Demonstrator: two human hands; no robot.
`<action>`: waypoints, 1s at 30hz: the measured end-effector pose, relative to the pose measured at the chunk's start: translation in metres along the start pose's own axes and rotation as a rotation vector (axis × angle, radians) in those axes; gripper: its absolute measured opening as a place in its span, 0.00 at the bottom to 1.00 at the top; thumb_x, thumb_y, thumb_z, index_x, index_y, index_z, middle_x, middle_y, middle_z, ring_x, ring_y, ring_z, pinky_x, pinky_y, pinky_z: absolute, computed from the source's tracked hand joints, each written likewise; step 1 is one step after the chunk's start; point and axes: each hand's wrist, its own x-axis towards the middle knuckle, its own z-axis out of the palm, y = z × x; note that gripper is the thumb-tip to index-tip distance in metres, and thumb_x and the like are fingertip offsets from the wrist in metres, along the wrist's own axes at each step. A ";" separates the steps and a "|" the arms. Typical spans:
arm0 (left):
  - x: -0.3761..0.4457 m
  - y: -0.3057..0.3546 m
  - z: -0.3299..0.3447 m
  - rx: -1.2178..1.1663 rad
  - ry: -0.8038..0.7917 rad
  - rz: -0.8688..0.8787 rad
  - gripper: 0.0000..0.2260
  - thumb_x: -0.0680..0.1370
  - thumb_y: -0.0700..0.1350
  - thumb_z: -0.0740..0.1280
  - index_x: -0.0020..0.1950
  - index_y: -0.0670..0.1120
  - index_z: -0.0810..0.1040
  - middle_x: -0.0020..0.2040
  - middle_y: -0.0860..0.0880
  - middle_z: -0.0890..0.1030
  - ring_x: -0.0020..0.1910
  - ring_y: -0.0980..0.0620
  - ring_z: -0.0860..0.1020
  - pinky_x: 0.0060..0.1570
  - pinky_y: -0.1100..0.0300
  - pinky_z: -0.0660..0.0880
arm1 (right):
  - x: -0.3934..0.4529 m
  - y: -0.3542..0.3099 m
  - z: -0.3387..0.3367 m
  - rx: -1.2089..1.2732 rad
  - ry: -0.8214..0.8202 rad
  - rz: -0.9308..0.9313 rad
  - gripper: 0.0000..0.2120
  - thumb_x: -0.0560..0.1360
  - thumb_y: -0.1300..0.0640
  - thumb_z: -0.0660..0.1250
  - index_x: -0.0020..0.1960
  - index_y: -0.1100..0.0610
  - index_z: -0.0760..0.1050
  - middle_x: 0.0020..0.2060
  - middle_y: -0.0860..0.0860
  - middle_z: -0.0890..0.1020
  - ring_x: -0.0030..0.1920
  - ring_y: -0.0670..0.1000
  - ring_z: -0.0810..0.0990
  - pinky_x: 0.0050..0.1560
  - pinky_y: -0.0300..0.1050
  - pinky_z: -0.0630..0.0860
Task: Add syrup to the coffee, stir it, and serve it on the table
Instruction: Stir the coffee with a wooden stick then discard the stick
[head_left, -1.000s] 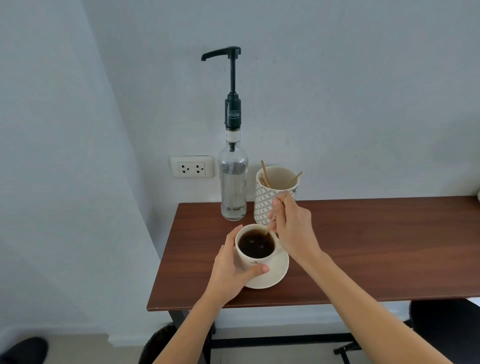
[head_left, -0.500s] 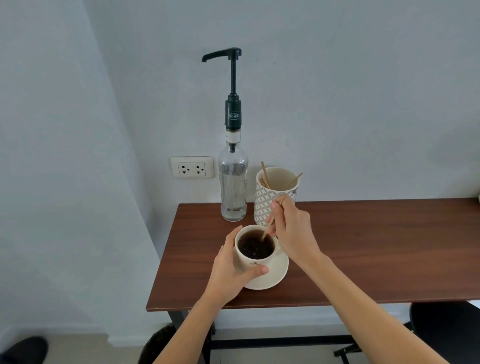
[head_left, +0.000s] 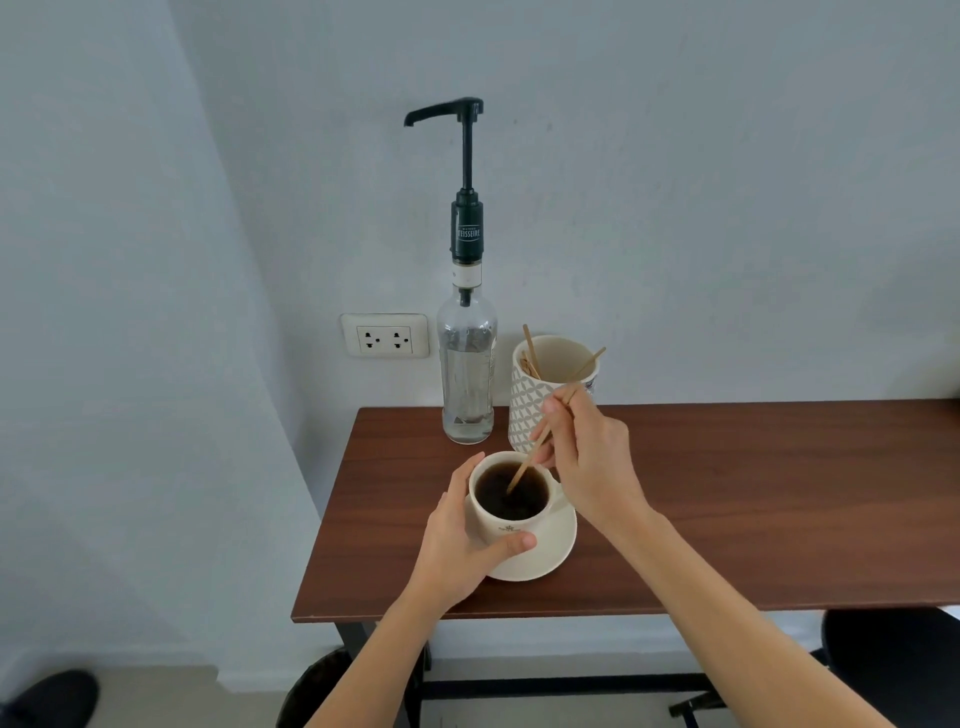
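A cream cup (head_left: 511, 519) of dark coffee (head_left: 511, 492) is sitting on a matching saucer (head_left: 553, 551) near the front left edge of a brown worktop (head_left: 727, 493). A thin wooden stick (head_left: 537, 449) is slanting into the coffee, its lower tip dipping under the surface near the middle of the cup. The right hand (head_left: 592, 457) is pinching the stick's upper end between thumb and fingers, hovering just behind and to the right of the rim. The left hand (head_left: 462, 545) is wrapping the cup's left side, fingers curling behind it and the thumb pressing across the front wall. Just behind the cup, a patterned holder (head_left: 535, 400) is standing upright with at least 2 more sticks leaning inside. To its left, a clear bottle (head_left: 466, 379) is standing against the wall, partly filled with clear liquid and topped with a tall black pump (head_left: 465, 171) whose spout is pointing left. A white double socket (head_left: 385, 336) is showing on the wall beside the bottle. A dark shoe (head_left: 49, 696) is resting on the floor at the lower left.
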 end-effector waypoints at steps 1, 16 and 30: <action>0.000 0.000 0.000 -0.004 -0.001 -0.002 0.39 0.64 0.59 0.81 0.67 0.73 0.61 0.64 0.70 0.74 0.67 0.68 0.71 0.63 0.68 0.67 | 0.001 -0.003 -0.005 0.017 0.033 -0.032 0.07 0.84 0.61 0.57 0.48 0.59 0.71 0.34 0.53 0.82 0.32 0.50 0.83 0.36 0.43 0.82; -0.004 0.006 0.000 -0.053 -0.006 0.012 0.40 0.67 0.63 0.77 0.74 0.60 0.63 0.68 0.60 0.76 0.71 0.56 0.71 0.72 0.44 0.67 | -0.005 -0.007 -0.036 0.000 0.142 -0.194 0.13 0.83 0.53 0.53 0.50 0.61 0.72 0.34 0.52 0.83 0.35 0.47 0.84 0.34 0.33 0.78; -0.041 -0.010 -0.114 -0.099 0.504 -0.092 0.20 0.85 0.51 0.54 0.74 0.48 0.71 0.69 0.57 0.74 0.69 0.64 0.70 0.62 0.81 0.63 | -0.018 -0.059 -0.008 0.851 0.379 0.510 0.10 0.84 0.59 0.58 0.45 0.56 0.73 0.38 0.59 0.83 0.32 0.52 0.85 0.39 0.46 0.86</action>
